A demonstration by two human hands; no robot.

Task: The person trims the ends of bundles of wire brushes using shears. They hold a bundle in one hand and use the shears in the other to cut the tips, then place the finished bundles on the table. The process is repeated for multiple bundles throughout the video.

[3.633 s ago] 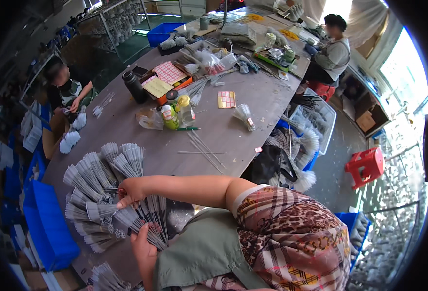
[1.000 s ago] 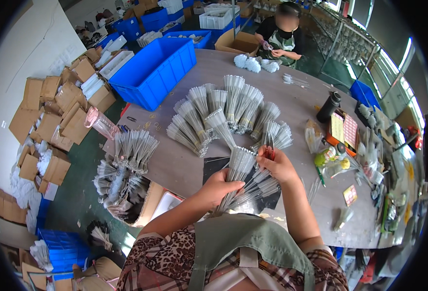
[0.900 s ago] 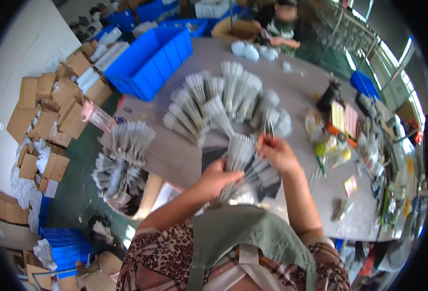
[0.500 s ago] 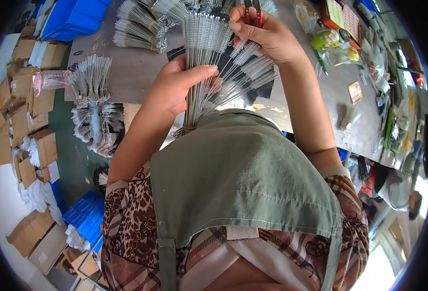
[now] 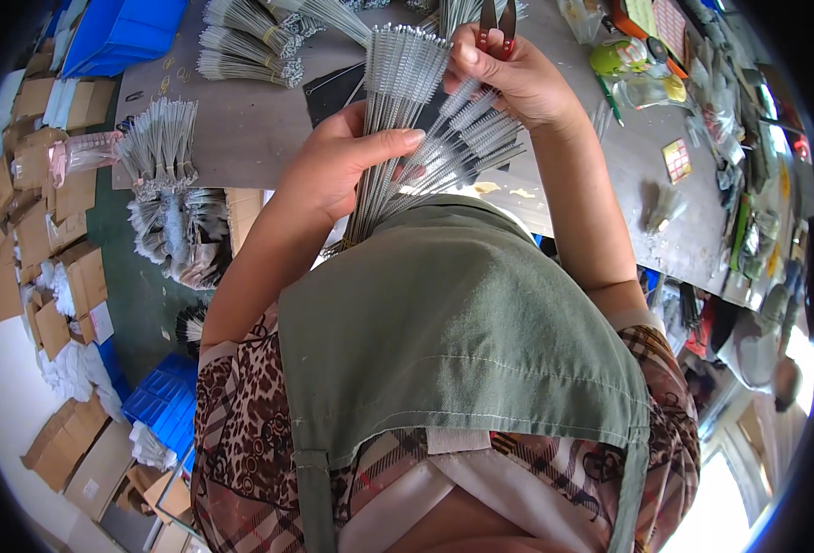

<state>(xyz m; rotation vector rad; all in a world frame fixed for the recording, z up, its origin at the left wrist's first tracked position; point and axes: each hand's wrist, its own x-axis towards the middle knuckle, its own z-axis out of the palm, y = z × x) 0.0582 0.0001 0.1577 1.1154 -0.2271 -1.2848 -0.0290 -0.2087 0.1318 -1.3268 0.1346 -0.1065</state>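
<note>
So the left hand [image 5: 338, 161] is curled into a grip, thumb lying across toward the right hand [image 5: 517, 78], most of its fingers hidden. The right one sits a bit farther out, fingers bent, thumb and index tips close together. Left forearm [image 5: 264, 249] slants inward up to its hand; right forearm [image 5: 591, 198] runs up steeper below its own.
</note>
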